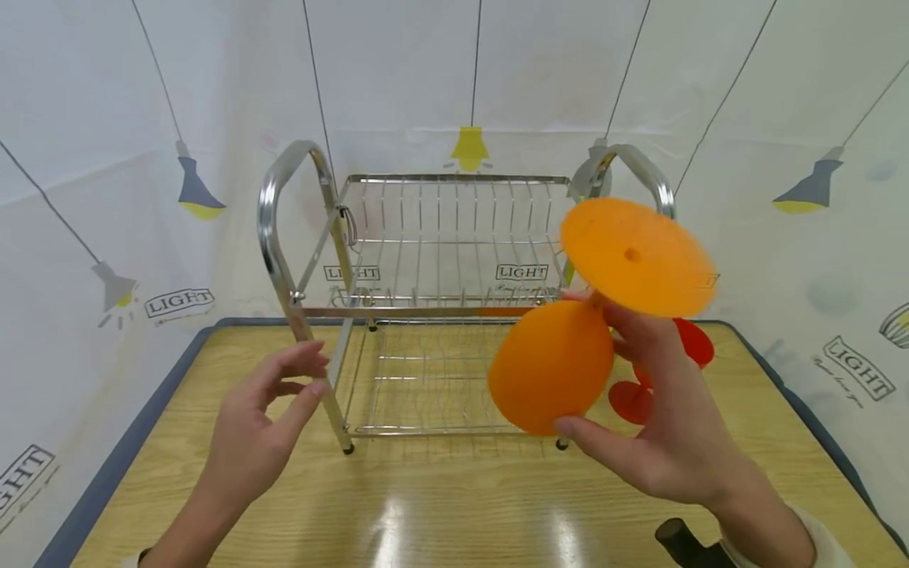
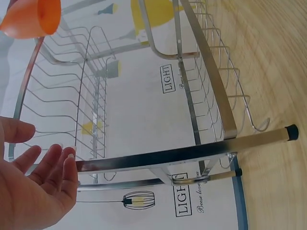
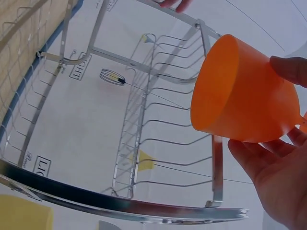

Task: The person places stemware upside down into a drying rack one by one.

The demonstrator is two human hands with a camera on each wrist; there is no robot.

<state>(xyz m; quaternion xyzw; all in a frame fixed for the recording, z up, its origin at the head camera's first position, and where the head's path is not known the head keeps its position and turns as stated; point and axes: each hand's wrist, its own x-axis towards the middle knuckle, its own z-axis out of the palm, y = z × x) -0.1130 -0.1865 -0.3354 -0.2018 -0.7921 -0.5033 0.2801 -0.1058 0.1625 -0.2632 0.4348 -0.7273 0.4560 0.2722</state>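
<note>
My right hand (image 1: 671, 426) holds an orange plastic goblet (image 1: 554, 367), thumb on the bowl and fingers by the stem. The goblet is tilted, its round foot up to the right and its bowl down to the left. In the right wrist view the goblet's hollow bowl (image 3: 244, 91) faces the rack. A two-tier metal dish rack (image 1: 426, 312) stands ahead on the table. Beside its left post is my left hand (image 1: 259, 426), fingers loosely bent and holding nothing. Whether its fingertips touch the post I cannot tell.
Behind my right hand, partly hidden, red goblets or cups (image 1: 632, 401) are on the table's right side. The wooden table (image 1: 454, 505) has a dark blue edge (image 1: 135, 442). A white curtain (image 1: 426, 71) printed with lamps hangs behind the rack.
</note>
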